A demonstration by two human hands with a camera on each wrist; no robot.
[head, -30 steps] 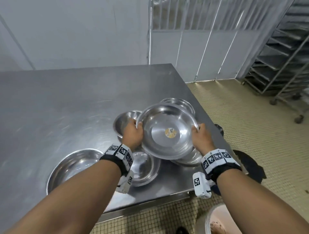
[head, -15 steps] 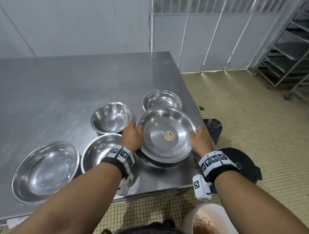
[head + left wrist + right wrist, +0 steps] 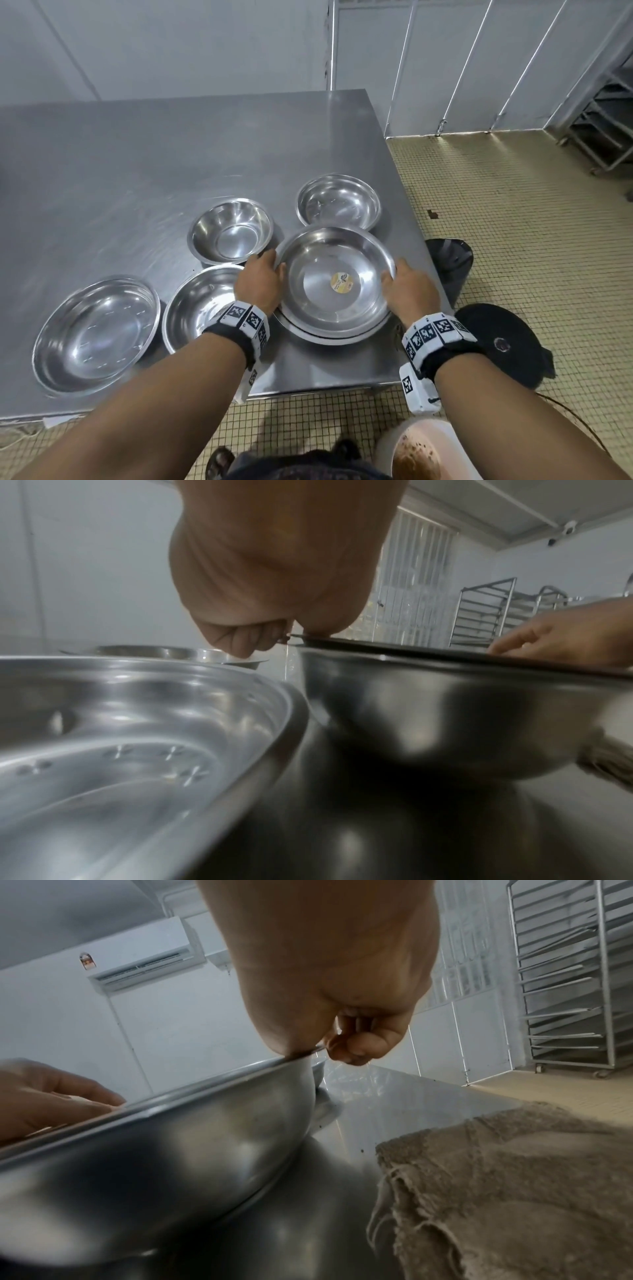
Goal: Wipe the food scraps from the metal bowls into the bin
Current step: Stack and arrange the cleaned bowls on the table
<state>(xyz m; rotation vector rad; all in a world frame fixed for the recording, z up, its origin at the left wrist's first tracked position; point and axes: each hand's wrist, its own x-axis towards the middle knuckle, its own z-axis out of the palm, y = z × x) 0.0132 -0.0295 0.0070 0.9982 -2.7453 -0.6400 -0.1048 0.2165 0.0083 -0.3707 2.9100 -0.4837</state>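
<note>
Steel counter (image 3: 171,164) fills the space in front of me, white wall panels behind it and yellow floor tiles to the right. My left hand (image 3: 258,284) and right hand (image 3: 409,294) each pinch opposite sides of the rim of the stickered bowl (image 3: 337,281), thumb on top and fingers curled beneath, as both wrist views show. Holding it at two opposite points keeps it level, which I judge suits lowering it squarely. It sits nested in another bowl (image 3: 329,337) at the near right corner of the counter; whether it has fully seated I cannot tell. Its inside looks clean, only a round label on the bottom.

Around it stand four more: a deep bowl (image 3: 231,231) just behind my left hand, a small bowl (image 3: 339,202) at the far right edge, a wide bowl (image 3: 202,308) partly under my left wrist, and a shallow pan (image 3: 96,334) furthest left. A brownish cloth (image 3: 514,1191) lies beside the stack under my right wrist, close for wiping. Below the counter edge, by my right arm, the bin (image 3: 424,452) shows brown scraps inside, placed where I can tip into it.
</note>
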